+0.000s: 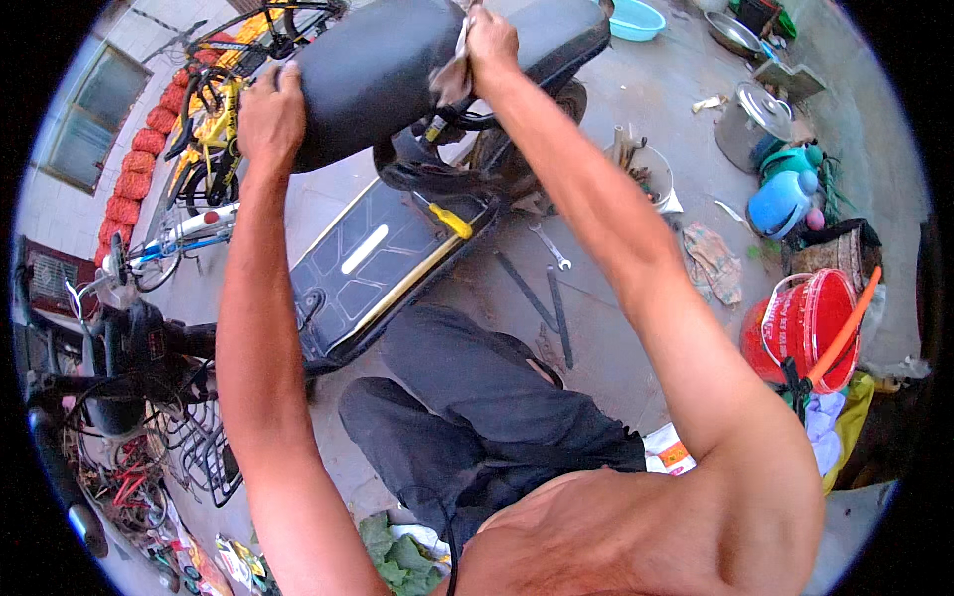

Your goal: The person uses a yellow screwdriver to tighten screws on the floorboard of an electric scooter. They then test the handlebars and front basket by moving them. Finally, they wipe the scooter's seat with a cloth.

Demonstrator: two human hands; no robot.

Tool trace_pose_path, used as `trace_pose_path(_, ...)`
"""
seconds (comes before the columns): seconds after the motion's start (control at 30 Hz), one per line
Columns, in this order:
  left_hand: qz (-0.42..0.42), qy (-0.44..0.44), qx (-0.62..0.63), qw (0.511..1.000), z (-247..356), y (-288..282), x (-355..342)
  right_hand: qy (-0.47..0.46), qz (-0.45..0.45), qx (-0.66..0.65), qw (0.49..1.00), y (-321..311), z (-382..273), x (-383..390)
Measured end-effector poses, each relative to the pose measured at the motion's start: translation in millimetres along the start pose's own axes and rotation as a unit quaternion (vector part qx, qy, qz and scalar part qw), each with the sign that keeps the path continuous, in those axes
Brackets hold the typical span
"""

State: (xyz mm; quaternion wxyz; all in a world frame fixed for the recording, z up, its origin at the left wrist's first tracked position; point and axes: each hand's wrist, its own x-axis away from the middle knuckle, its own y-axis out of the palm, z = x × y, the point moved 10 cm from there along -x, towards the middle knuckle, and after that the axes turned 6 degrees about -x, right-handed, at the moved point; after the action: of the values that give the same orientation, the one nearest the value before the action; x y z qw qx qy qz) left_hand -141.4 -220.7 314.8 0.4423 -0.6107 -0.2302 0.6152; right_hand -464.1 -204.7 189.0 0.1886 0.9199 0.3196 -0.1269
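Note:
A black scooter seat (378,74) spans the top of the view, on an electric scooter with a dark footboard (348,263). My left hand (270,117) grips the seat's left edge, fingers curled against its side. At the seat's right part, my right hand (491,45) is closed on a greyish rag (453,74), which is bunched and hangs against the black cover. A screwdriver with a yellow handle (452,221) lies on the footboard's far right end. On the floor beside the scooter are a wrench (550,245) and two dark flat strips (558,316).
Handlebars (119,348) crowd the left, with a yellow bicycle (211,129) behind. Along the right stand a red bucket (803,328), a blue jug (781,204), a lidded metal pot (752,127) and a white bucket (656,174). A crumpled cloth (711,260) lies on the floor.

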Motion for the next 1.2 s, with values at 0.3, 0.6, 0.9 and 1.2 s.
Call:
trace_pose_path(0.3,0.050,0.057,0.044,0.996,3.8,2.8,-4.8,-0.156,-0.016,0.243,0.957,-71.7,-39.1,27.6)
trace_pose_path(0.6,0.053,0.061,0.044,0.996,6.1,2.5,-6.8,-0.500,-0.155,0.305,0.795,-9.4,6.5,87.3)
trace_pose_path(0.9,0.066,0.083,0.052,0.993,13.7,-4.1,-0.7,-0.335,-0.248,0.287,0.862,-70.1,18.2,118.0)
trace_pose_path(1.2,0.072,0.054,0.052,0.995,-1.4,-1.1,0.3,-0.213,-0.351,0.342,0.845,0.6,29.9,90.7)
